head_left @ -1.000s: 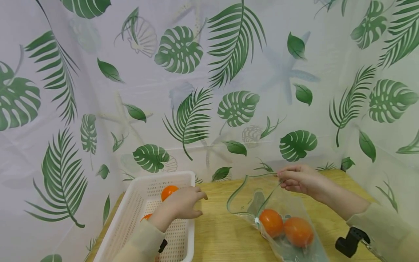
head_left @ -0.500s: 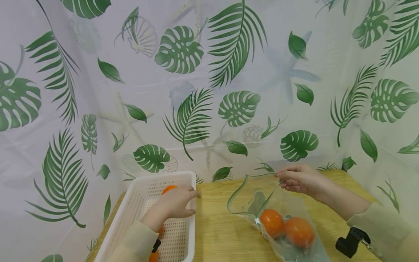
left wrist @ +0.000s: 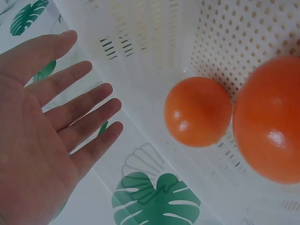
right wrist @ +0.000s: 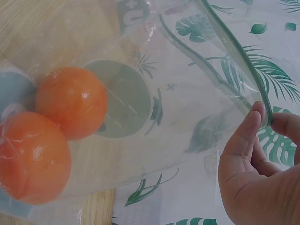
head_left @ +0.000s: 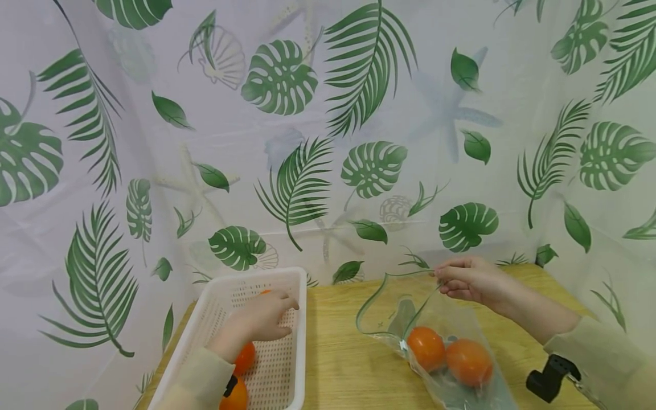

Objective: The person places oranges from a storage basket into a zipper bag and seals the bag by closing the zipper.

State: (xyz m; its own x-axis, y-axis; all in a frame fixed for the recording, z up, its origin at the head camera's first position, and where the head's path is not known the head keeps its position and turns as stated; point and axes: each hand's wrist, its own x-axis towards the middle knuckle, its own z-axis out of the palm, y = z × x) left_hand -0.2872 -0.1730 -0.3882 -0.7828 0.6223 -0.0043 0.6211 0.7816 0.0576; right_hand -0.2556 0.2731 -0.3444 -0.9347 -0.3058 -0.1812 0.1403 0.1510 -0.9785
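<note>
My left hand hovers over the white basket, fingers extended and holding nothing. Beneath the hand and sleeve lie oranges, one mostly hidden behind the fingers. The left wrist view shows two of them, a smaller-looking orange and a nearer one, side by side against the basket wall. Over on the right, my right hand pinches the green-edged mouth of a clear zip bag between thumb and fingers, keeping it spread. Inside the bag sit two oranges, touching each other.
Both the basket and the bag rest on a wooden table, with bare wood between them. A leaf-patterned curtain rises behind the table and along both sides.
My left hand has drawn left and slightly down, from past the basket's right rim to over its inside, uncovering oranges near the sleeve. The right hand and bag hold still.
</note>
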